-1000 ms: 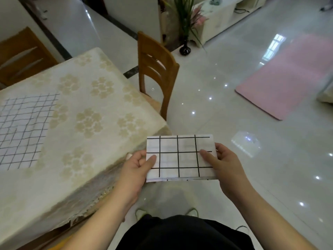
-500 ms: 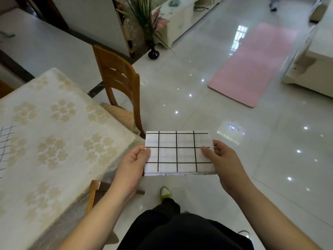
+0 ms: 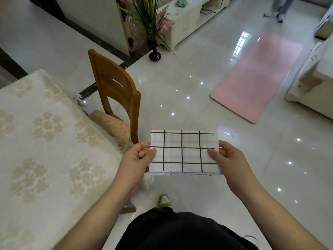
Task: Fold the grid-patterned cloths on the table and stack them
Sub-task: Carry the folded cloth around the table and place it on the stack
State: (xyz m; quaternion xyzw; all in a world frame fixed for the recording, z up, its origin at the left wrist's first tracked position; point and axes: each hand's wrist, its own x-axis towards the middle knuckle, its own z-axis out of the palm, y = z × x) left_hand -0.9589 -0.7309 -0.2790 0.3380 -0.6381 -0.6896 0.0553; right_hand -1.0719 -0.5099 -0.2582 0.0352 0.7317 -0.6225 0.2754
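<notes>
Between left hand and right hand, folded grid cloth, pinched

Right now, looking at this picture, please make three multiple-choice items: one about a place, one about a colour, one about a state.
1. Where is the folded cloth?
A. flat on the table
B. held in the air beside the table
C. on the chair seat

2. What colour is the mat on the floor?
A. pink
B. blue
C. green

3. How is the cloth held?
A. by the left hand alone
B. by the right hand alone
C. by both hands

Answers:
1 B: floor shows beneath it.
2 A: the mat is plainly pink.
3 C: left hand and right hand each pinch one end.
</notes>
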